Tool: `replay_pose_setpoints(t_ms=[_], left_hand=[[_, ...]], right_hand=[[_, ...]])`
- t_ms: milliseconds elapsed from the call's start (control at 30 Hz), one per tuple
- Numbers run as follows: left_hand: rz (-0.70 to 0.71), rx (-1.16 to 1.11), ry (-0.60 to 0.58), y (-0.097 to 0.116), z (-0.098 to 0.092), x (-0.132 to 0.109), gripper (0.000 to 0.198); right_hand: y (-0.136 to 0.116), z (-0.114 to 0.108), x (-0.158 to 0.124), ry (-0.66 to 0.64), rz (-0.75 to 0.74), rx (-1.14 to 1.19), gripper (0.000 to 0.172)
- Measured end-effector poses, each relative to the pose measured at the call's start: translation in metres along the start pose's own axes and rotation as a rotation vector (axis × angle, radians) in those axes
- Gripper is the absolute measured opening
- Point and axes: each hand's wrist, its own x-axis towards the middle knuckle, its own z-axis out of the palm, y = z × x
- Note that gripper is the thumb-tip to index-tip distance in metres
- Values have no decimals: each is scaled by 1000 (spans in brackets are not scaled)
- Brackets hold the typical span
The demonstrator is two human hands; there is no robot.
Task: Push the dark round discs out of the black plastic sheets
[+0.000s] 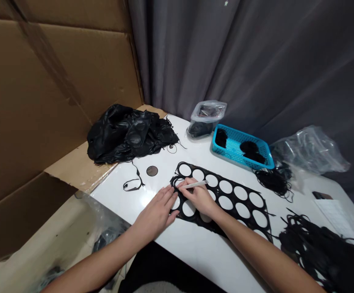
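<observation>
A black sheet with rows of round cut-outs lies on the white table, the tabletop showing through the holes. My left hand rests flat with its fingers stretched over the sheet's left end. In my right hand is a slim white pen-like tool, gripped near its lower end. Its tip is hidden by my fingers, close to a round outline at the sheet's upper left. Left of the sheet lie a dark round disc and a thin looped black scrap.
A heap of black sheet material sits at the back left by a cardboard wall. Behind the sheet stand a clear container and a blue basket holding black pieces. Black strips pile up at right, near a plastic bag.
</observation>
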Motion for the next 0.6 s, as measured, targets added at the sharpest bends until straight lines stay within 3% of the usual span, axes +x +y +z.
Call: replay_pose_setpoints(t_ms=[167, 267, 367, 500, 600], left_hand=[[3, 1, 31, -1, 2, -1, 48], [5, 9, 40, -1, 2, 0, 45], [7, 8, 46, 0, 0, 2, 42], [10, -26, 46, -5, -3, 5, 39], [1, -42, 64, -15, -7, 4, 32]], right_hand=[[1, 11, -14, 3, -246, -206, 13], [4, 14, -9, 16, -271, -323, 18], [10, -8, 15, 176, -190, -302, 21], [18, -60, 48, 512, 15, -185, 19], [17, -77, 48, 586, 134, -117, 19]])
